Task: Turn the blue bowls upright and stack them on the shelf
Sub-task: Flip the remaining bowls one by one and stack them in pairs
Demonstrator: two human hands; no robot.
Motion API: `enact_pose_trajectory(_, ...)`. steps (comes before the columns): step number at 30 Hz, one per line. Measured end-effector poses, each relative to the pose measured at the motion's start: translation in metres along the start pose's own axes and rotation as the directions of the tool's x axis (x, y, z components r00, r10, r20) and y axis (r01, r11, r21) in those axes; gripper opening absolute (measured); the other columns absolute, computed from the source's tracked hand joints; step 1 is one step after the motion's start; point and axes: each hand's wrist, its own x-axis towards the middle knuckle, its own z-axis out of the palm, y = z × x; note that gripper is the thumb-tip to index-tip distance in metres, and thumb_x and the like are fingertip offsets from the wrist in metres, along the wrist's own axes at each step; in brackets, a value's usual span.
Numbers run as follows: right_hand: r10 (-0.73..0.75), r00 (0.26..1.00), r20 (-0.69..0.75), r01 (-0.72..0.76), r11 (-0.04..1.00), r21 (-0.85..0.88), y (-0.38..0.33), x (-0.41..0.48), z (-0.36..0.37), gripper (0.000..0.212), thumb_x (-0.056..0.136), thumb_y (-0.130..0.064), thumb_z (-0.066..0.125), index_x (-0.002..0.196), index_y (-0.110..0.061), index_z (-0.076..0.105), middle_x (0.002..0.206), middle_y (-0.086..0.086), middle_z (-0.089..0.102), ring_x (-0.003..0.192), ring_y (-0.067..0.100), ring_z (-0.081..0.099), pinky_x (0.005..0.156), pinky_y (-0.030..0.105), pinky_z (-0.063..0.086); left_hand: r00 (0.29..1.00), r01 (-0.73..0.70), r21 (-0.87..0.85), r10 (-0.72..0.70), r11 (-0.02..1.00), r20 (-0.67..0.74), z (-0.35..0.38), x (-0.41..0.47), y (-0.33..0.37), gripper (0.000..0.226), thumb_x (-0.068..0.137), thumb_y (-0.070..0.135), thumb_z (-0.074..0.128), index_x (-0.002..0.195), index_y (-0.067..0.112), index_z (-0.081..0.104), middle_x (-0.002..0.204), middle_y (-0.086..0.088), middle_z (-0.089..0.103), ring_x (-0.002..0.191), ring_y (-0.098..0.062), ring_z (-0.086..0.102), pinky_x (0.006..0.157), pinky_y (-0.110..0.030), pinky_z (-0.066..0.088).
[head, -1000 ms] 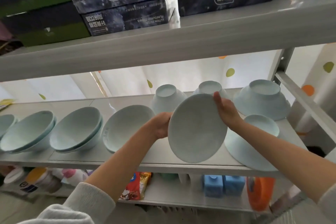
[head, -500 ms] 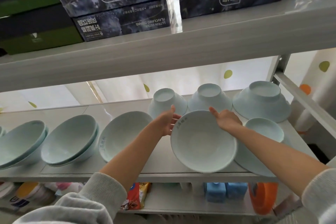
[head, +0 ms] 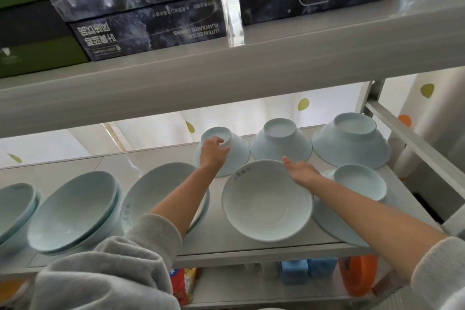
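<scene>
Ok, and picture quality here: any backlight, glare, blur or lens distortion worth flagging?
Head view: strong backlight through the dotted curtain washes out the background; glare sits on top of the upper shelf at right; the wide-angle lens bows that shelf's front edge; the centre upright bowl looks slightly smeared at its near rim, and the top-right corner is blurred.

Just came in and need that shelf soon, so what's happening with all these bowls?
A person is working through pale blue bowls on the shelf. The left hand lies on an upside-down bowl at the back left; whether its grip has closed is unclear. The right hand is open at the rim of an upright bowl in front. Three other bowls are upside down: back middle, back right, front right. Upright stacks sit to the left.
</scene>
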Motion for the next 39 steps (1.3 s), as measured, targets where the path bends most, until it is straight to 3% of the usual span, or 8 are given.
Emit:
enact_pose_trajectory(3,-0.049,0.999,0.012,0.049,0.999,-0.009,0.004,0.002,0.003,0.069,0.096,-0.057,0.016,0.107,-0.006,0.060,0.119,0.020,0.059,0.112,0.033,0.054,0.088,0.035,0.040,0.995,-0.058,0.242,0.037,0.969,0.090,-0.002,0.007,-0.005,0.053,0.090,0.015,0.058,0.140,0.009,0.041,0.144,-0.010,0.045,0.128,-0.029,0.047,0.108,-0.037,0.035)
enact_pose_trajectory(5,-0.100,0.995,0.012,0.101,0.995,-0.012,0.007,0.003,0.006,0.064,0.095,-0.059,0.015,0.072,-0.012,0.052,0.089,0.012,0.060,0.092,0.029,0.054,0.076,0.034,0.038,0.985,-0.086,0.342,0.028,0.936,0.171,0.001,0.011,-0.009,0.054,0.091,0.015,0.055,0.141,0.011,0.038,0.142,-0.011,0.045,0.126,-0.029,0.047,0.105,-0.038,0.038)
enact_pose_trajectory(7,-0.130,0.992,-0.001,0.130,0.992,0.008,0.008,0.003,0.008,0.059,0.095,-0.059,0.015,0.062,-0.017,0.040,0.070,0.003,0.049,0.082,0.027,0.051,0.071,0.033,0.036,0.979,-0.117,0.417,0.035,0.901,0.198,0.005,0.013,-0.013,0.050,0.091,0.013,0.052,0.139,0.011,0.040,0.139,-0.011,0.047,0.121,-0.030,0.051,0.101,-0.040,0.043)
enact_pose_trajectory(11,-0.156,0.988,-0.016,0.157,0.987,0.026,0.011,0.001,0.008,0.055,0.094,-0.059,0.017,0.063,-0.020,0.038,0.075,0.004,0.049,0.082,0.026,0.050,0.073,0.034,0.037,0.980,-0.172,0.527,0.091,0.832,0.177,0.006,0.013,-0.011,0.042,0.093,0.009,0.044,0.134,0.006,0.041,0.137,-0.013,0.043,0.116,-0.033,0.052,0.094,-0.042,0.046)
enact_pose_trajectory(17,-0.162,0.987,-0.016,0.163,0.986,0.020,0.011,-0.002,0.008,0.054,0.095,-0.059,0.018,0.064,-0.020,0.038,0.071,0.001,0.046,0.081,0.025,0.049,0.072,0.034,0.036,0.968,-0.234,0.651,0.236,0.722,0.087,0.003,0.012,-0.008,0.022,0.092,0.001,0.041,0.106,0.003,0.058,0.113,-0.013,0.060,0.098,-0.030,0.060,0.080,-0.034,0.045)
enact_pose_trajectory(23,-0.168,0.986,-0.003,0.168,0.985,0.029,0.009,-0.006,0.004,0.055,0.095,-0.057,0.016,0.063,-0.018,0.037,0.068,0.000,0.045,0.078,0.024,0.047,0.070,0.032,0.034,0.963,-0.246,0.604,0.262,0.758,0.064,-0.004,0.020,-0.006,0.018,0.086,0.003,0.040,0.077,0.009,0.054,0.094,-0.013,0.065,0.074,-0.027,0.048,0.068,-0.031,0.037)
enact_pose_trajectory(36,-0.215,0.977,-0.010,0.215,0.976,0.037,0.002,-0.001,-0.001,0.053,0.098,-0.051,0.020,0.061,-0.015,0.035,0.066,0.001,0.042,0.076,0.024,0.045,0.069,0.031,0.032,0.936,-0.276,0.449,0.344,0.850,-0.077,-0.042,0.015,0.037,0.007,0.080,0.009,0.060,0.086,0.010,0.065,0.101,-0.008,0.066,0.091,-0.033,0.059,0.069,-0.031,0.036)
enact_pose_trajectory(39,-0.223,0.974,-0.036,0.225,0.971,0.085,-0.001,0.002,-0.001,0.038,0.097,-0.046,0.034,0.096,-0.013,0.053,0.095,0.006,0.059,0.094,0.028,0.055,0.076,0.034,0.040,0.941,-0.280,0.354,0.327,0.892,-0.081,-0.051,0.008,0.050,0.010,0.079,0.011,0.066,0.089,0.010,0.067,0.100,-0.007,0.067,0.093,-0.030,0.060,0.071,-0.030,0.041)
